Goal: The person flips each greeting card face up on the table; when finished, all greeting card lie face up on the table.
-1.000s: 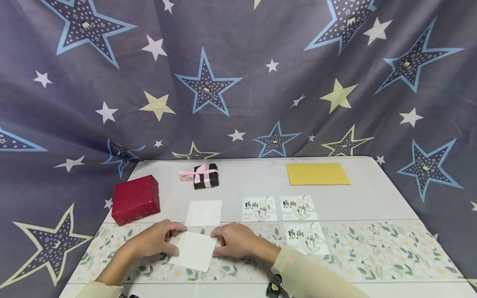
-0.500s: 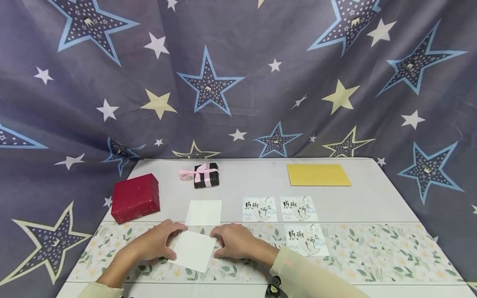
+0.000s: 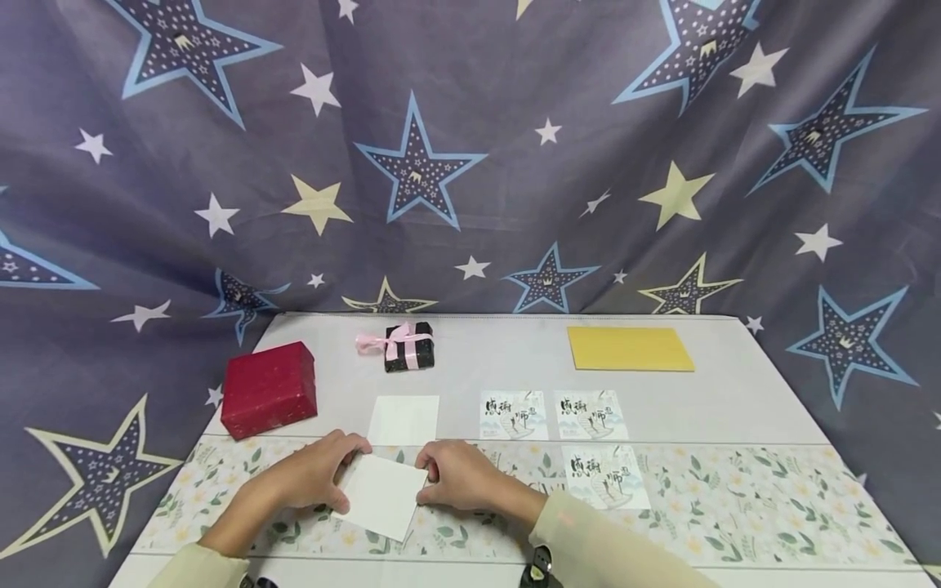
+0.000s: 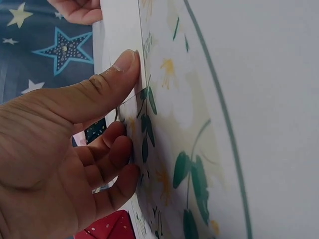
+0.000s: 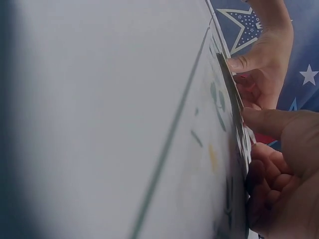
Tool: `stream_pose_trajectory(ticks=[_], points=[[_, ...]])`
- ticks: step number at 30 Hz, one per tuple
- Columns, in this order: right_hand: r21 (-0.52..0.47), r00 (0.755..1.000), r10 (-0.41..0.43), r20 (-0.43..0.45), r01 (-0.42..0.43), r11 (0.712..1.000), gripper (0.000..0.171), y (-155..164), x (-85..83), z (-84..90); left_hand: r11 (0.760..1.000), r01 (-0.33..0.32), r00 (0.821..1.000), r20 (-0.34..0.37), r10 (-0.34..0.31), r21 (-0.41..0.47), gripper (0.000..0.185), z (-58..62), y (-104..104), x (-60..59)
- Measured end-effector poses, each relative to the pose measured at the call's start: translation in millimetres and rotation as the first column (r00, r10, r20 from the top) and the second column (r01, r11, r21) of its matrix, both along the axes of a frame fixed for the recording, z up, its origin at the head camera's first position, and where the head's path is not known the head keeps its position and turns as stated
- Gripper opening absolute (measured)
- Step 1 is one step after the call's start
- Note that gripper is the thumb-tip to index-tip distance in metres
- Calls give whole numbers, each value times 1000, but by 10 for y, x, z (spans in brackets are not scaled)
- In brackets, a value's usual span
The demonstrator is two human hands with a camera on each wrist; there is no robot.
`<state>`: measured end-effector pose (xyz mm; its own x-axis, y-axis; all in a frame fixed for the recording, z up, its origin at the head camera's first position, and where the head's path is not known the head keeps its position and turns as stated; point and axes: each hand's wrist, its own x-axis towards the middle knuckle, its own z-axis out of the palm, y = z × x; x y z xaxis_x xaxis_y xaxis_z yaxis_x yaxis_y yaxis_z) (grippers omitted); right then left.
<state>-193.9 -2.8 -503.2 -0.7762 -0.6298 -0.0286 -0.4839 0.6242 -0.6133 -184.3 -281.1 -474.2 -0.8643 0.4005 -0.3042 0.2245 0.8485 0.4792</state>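
A blank white square card (image 3: 382,498) lies turned at an angle on the floral strip, between the two hands. The left hand (image 3: 312,475) holds its left side, thumb on the edge and index finger by the upper left corner. In the left wrist view the thumb (image 4: 124,64) presses the card's edge while the other fingers curl below. The right hand (image 3: 466,478) pinches the opposite edge between thumb and index finger. A shadow shows under the card's edge in the right wrist view, by the right thumb (image 5: 264,119). Just behind lies another blank white card (image 3: 404,420).
Three printed cards with black lettering, including a nearer one (image 3: 606,478), lie to the right. At the back are a yellow envelope-like rectangle (image 3: 630,349) and a small black box (image 3: 409,347) with pink ribbon. A red box (image 3: 268,390) stands left. A starred curtain (image 3: 470,163) hangs behind.
The right thumb and fingers have shifted slightly inward on the card's edge. The card stays almost in place; the head view has moved a little.
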Motion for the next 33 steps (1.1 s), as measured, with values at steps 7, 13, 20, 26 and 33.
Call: stream_pose_trajectory(ticks=[7, 13, 20, 26, 33], points=[[-124, 996, 5, 91, 6, 992, 28, 31, -19, -17, 1000, 13, 1000, -2, -13, 16, 79, 5, 7, 14], [-156, 986, 53, 155, -29, 987, 23, 122, -67, 12, 993, 60, 998, -23, -58, 105, 65, 6, 48, -35], [-233, 976, 122, 182, -78, 969, 11, 246, -89, 40, 980, 79, 995, -79, -65, 185, 55, 34, 75, -35], [-480, 921, 151, 358, 43, 876, 25, 422, -95, 73, 951, 42, 989, -145, 3, 306, 29, 48, 194, -76], [-495, 932, 114, 344, 77, 866, 28, 612, -139, 133, 943, 129, 909, -417, 12, 308, 27, 30, 458, -140]])
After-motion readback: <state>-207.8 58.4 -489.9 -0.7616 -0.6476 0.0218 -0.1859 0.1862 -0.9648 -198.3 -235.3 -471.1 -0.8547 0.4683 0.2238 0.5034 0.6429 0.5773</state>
